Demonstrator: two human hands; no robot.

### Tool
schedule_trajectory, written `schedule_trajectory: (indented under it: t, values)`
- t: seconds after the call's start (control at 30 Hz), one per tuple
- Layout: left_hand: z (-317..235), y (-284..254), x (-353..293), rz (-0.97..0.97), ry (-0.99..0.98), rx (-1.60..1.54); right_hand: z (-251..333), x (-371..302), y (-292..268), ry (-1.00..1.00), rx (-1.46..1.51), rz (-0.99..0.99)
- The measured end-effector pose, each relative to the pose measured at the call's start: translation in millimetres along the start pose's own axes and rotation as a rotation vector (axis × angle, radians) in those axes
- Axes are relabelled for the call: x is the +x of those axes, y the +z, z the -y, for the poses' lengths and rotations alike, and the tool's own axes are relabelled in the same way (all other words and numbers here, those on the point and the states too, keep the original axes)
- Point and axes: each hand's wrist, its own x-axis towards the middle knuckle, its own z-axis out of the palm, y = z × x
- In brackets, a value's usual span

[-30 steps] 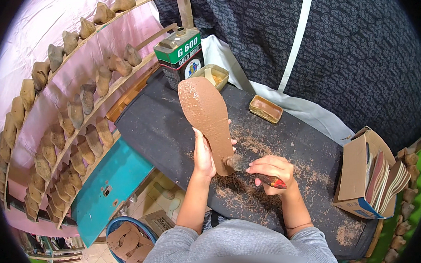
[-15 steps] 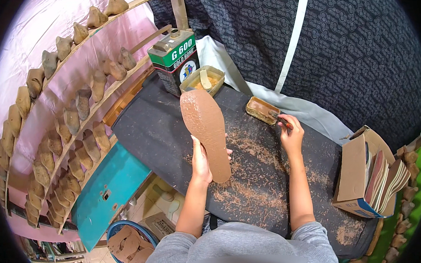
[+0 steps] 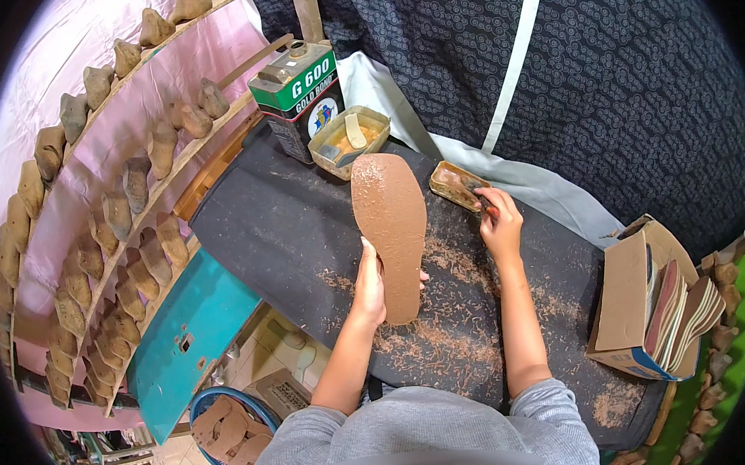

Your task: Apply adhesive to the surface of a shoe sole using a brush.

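Note:
A brown shoe sole (image 3: pixel 390 223) stands tilted upright over the table, its upper face glossy and wet-looking. My left hand (image 3: pixel 370 290) grips it by the lower part, thumb along the left edge and fingertips showing at the right edge. To the right, my right hand (image 3: pixel 504 227) pinches a small brush (image 3: pixel 489 213) with a reddish handle. The brush's dark end is in a small rectangular tray (image 3: pixel 438 189) of brownish glue. My right hand partly hides the brush and the tray's near corner.
Brown shavings (image 3: pixel 446 355) litter the dark table (image 3: pixel 254 222). Behind the sole are a larger tub (image 3: pixel 328 161) with a pale scraper and a green-and-black metal can (image 3: pixel 296 97). A cardboard box (image 3: pixel 616 300) of soles is at right; shoe lasts (image 3: pixel 117 214) line shelves at left.
The sole and my left hand have moved right. My right hand has shifted slightly left and up with the brush, closer over the glue tray. The whole view has also shifted a little.

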Motion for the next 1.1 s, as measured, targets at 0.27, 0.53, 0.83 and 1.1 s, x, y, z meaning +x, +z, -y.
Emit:
schedule_trajectory:
  t: [0.27,0.53,0.83,1.1]
  values:
    - [7.3,5.7,0.1,0.052,-0.018,0.053,105.3,22.8,-36.2,-0.363,0.162,-0.155]
    - [5.3,9.2,-4.2,0.107,-0.001,0.08,128.7,25.8,-32.2,-0.466,0.2,-0.038]
    - [0.1,6.6,-10.6,0.131,-0.016,0.026,134.0,30.2,-40.1,-0.498,0.208,-0.093]
    - [0.8,2.1,-12.6,0.074,-0.044,0.013,132.4,22.6,-45.9,-0.389,0.256,-0.029]
